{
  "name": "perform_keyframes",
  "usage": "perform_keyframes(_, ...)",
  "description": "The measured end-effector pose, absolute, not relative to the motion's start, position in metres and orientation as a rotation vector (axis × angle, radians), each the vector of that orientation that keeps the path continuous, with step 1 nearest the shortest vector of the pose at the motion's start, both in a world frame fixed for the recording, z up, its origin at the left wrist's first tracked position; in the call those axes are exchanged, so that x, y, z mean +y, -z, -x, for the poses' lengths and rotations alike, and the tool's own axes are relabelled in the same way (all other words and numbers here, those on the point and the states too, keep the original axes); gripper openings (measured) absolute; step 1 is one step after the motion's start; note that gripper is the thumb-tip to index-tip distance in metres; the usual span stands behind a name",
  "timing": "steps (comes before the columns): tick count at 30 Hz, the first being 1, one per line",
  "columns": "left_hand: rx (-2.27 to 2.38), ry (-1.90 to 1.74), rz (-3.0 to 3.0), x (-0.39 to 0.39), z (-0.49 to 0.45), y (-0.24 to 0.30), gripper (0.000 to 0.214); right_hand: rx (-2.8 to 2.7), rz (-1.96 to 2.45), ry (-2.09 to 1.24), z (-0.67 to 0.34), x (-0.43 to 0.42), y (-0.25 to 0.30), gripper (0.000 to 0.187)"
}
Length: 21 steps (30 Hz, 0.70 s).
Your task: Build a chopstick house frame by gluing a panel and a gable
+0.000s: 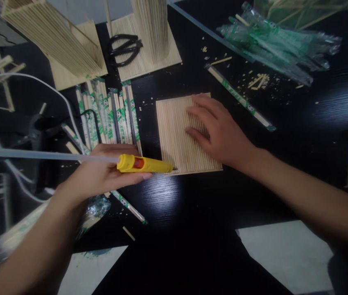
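My left hand (pixel 109 168) is wrapped round a yellow hot glue gun (pixel 146 164), with a long pale glue stick (pixel 48 154) running out of its back. The gun's nozzle is at the lower left corner of a flat panel (pixel 177 131) made of wooden sticks laid side by side. Across the right part of that panel lies my right hand (pixel 213 127), palm down with fingers spread. Whether the nozzle touches the wood I cannot tell.
Several wrapped chopsticks (pixel 109 114) lie left of the panel. Behind stand two stick-built structures (pixel 151 30) on panels, with black-handled cutters (pixel 125 50) beside one. Green plastic wrappers (pixel 278 45) are heaped at the back right. A white cable (pixel 69 108) loops at the left.
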<state>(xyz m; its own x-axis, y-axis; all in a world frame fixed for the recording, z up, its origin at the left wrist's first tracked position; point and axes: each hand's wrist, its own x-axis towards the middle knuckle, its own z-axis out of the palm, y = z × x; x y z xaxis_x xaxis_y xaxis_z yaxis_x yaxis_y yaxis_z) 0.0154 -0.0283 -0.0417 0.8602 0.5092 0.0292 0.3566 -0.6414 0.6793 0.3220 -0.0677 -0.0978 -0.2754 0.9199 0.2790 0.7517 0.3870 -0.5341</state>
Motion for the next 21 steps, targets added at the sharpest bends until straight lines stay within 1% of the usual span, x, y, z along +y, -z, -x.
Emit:
perform_keyframes(6,0.726,-0.371,-2.384,-0.0295,-0.0136,0.0437,0.027,-2.090,1.427,-0.406,-0.3217,-0.0682,0.0980,0.044)
perform_keyframes(11,0.638,-0.313,-2.360,-0.0286,-0.0170,0.0396,0.029,-2.094,1.433,-0.399,-0.3217,-0.0684,0.0984,0.044)
perform_keyframes(16,0.612,-0.323,-2.345,-0.0285,-0.0160,0.0406,0.026,-2.105,1.449,-0.379,-0.3212,-0.0685,0.0979,0.043)
perform_keyframes(21,0.683,-0.483,-2.389,-0.0284,-0.0149,0.0436,0.029,-2.093,1.452,-0.396,-0.3208,-0.0688,0.0968,0.044)
